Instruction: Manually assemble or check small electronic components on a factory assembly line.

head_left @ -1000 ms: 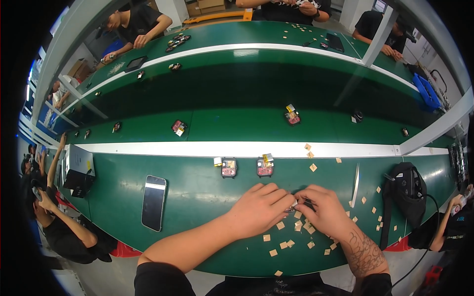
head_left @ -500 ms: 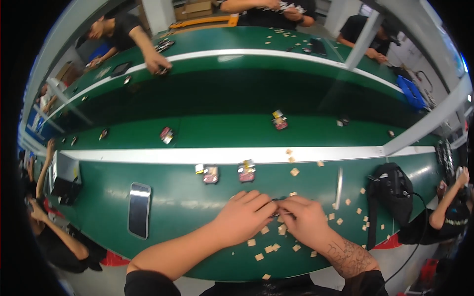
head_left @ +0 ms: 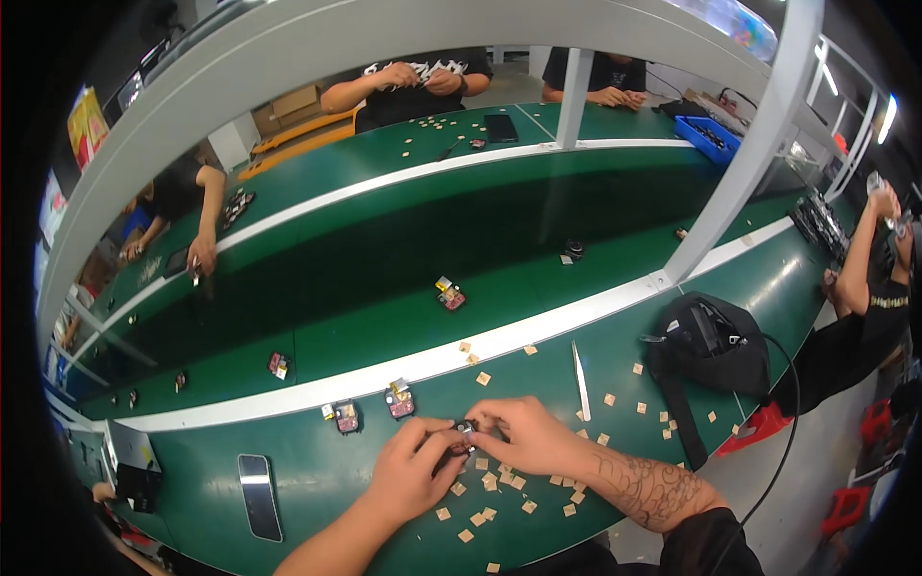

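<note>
Between my two hands is a small dark electronic module [head_left: 465, 439] with a reddish circuit board, partly covered by fingers. My left hand [head_left: 411, 470] grips its left side, fingers curled. From the right, my right hand [head_left: 523, 435] pinches it with thumb and fingers. Just beyond my left hand sit two similar modules, one reddish with a yellow-and-silver part [head_left: 400, 399] and another with a pale tab [head_left: 345, 417]. Several small tan square pieces [head_left: 490, 480] lie scattered around and below my hands on the green table [head_left: 336, 490].
A phone [head_left: 259, 497] lies left of my arms. Metal tweezers [head_left: 581, 382] and a black bag [head_left: 711, 346] are to the right. Beyond a white rail [head_left: 423, 363], more modules [head_left: 449, 294] sit on a green strip. Co-workers work opposite; a grey post [head_left: 740, 154] rises at right.
My view has turned right and tilted, so the table appears slanted. My hands have shifted their hold, and the module's board now shows between them. A co-worker's hand opposite still reaches over the table.
</note>
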The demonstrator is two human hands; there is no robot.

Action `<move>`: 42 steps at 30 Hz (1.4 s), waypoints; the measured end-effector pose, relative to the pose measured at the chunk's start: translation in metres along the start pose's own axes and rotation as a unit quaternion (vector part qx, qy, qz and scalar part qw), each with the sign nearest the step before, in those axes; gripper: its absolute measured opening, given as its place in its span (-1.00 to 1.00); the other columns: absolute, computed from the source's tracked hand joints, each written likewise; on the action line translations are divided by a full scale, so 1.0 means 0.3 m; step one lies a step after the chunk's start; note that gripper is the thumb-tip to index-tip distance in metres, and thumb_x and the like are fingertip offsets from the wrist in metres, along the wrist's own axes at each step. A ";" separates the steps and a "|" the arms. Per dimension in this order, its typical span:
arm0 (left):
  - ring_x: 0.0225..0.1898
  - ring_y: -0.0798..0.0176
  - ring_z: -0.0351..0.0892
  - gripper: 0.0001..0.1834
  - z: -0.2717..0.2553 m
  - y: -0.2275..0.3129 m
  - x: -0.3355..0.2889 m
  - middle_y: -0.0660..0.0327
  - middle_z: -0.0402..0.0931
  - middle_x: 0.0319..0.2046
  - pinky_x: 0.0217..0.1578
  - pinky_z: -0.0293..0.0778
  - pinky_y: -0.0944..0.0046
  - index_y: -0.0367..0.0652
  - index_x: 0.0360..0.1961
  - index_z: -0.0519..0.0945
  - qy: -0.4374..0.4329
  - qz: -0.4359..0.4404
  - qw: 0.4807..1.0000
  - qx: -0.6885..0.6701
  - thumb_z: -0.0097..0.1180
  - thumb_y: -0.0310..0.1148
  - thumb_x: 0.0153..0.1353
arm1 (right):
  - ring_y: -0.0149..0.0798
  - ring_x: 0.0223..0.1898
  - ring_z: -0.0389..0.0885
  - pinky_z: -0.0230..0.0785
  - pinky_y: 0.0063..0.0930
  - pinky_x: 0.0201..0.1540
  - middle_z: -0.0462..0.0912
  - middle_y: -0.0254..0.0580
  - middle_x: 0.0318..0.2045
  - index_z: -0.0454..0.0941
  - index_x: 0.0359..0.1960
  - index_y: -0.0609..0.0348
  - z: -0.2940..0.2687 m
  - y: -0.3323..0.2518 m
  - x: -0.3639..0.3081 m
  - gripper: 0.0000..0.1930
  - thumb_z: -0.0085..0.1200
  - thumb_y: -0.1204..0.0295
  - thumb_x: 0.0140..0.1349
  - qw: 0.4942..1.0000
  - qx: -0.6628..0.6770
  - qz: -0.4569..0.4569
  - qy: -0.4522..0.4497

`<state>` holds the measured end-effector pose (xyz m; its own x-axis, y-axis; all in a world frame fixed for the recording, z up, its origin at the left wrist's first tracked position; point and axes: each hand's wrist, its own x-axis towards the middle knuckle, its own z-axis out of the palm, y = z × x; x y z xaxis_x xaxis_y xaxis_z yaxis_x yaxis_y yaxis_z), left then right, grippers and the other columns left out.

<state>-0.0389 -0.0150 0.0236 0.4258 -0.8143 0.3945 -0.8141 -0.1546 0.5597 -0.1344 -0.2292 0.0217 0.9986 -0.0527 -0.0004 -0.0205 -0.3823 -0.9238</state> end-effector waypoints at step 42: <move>0.26 -0.18 0.51 -0.62 0.711 -0.093 1.300 -0.02 0.49 0.16 0.29 0.52 -0.06 0.06 0.21 0.66 -0.184 0.017 0.970 0.161 0.33 -0.34 0.39 | -0.53 -0.55 0.28 0.14 -0.58 -0.53 0.40 -0.43 -0.48 0.49 -0.25 0.13 -0.076 0.153 0.120 -0.68 -0.11 0.24 0.71 0.734 0.581 0.017 0.350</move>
<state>0.0655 -0.4475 0.0065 0.2750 -0.9574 0.0882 -0.9313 -0.2424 0.2719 -0.1006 -0.2696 -0.0120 0.7204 -0.6608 -0.2106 0.4162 0.6548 -0.6309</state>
